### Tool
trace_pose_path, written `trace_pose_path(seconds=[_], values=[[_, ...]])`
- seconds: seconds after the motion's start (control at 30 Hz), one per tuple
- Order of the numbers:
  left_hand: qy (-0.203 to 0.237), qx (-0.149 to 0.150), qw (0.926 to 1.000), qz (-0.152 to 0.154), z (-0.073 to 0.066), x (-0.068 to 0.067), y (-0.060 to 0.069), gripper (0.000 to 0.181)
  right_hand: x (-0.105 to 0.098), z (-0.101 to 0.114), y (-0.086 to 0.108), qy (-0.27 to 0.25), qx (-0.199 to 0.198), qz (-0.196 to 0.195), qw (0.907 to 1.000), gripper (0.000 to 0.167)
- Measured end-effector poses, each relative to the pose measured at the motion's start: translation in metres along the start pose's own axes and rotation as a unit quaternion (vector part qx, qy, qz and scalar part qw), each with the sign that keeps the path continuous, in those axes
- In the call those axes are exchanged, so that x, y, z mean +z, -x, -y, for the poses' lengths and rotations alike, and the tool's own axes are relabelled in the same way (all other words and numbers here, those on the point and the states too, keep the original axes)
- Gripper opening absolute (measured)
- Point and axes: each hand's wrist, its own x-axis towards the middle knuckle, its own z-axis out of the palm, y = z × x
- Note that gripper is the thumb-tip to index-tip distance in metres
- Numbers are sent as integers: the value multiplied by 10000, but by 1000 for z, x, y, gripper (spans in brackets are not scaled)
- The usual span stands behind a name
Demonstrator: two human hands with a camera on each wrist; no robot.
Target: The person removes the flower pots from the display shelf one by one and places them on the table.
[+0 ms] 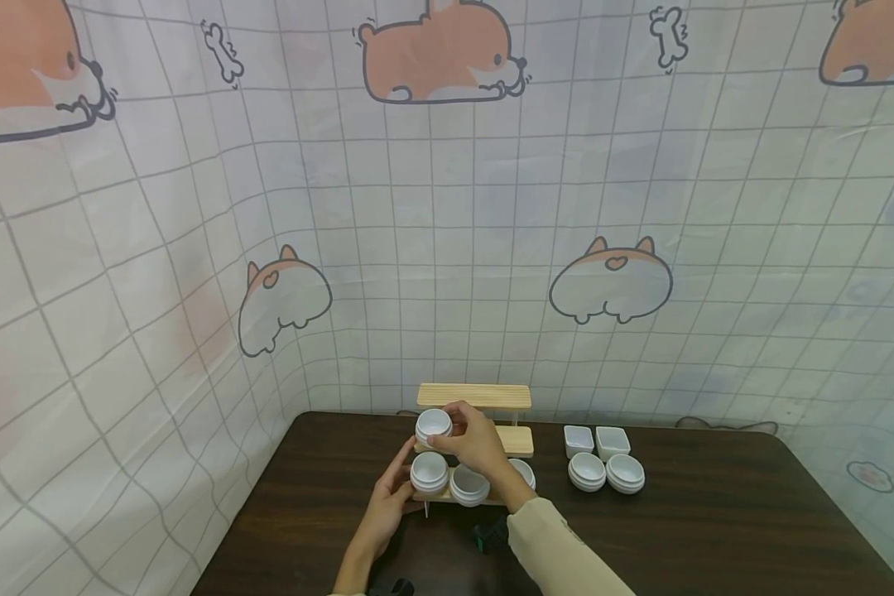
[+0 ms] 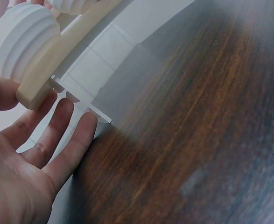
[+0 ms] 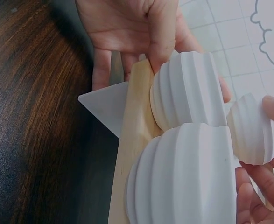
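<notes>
A three-tier wooden stand (image 1: 473, 396) has several round white ribbed bowls on its lowest tier, among them a left one (image 1: 429, 473) and a middle one (image 1: 469, 486). My left hand (image 1: 378, 515) grips that tier's left end; in the left wrist view the thumb of the hand (image 2: 29, 163) lies on the wooden board (image 2: 64, 51), with fingers below by the clear support (image 2: 99, 114). At the middle tier's left end, my right hand (image 1: 480, 443) pinches another round bowl (image 1: 434, 424). The right wrist view shows this bowl (image 3: 252, 130) between thumb and fingers.
Right of the stand, two square white dishes (image 1: 579, 440) stand behind two round white bowls (image 1: 587, 471) on the dark wooden table (image 1: 715, 513). A dark object (image 1: 491, 536) lies near my right sleeve. Behind the table hangs a patterned cloth (image 1: 447, 290).
</notes>
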Motion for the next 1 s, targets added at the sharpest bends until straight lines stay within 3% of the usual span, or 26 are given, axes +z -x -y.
trace_pose_path(seconds=[1.0], values=[[77, 37, 10000, 30, 0, 0, -1, 66, -20, 4, 16, -466, 123, -206, 9986, 56]])
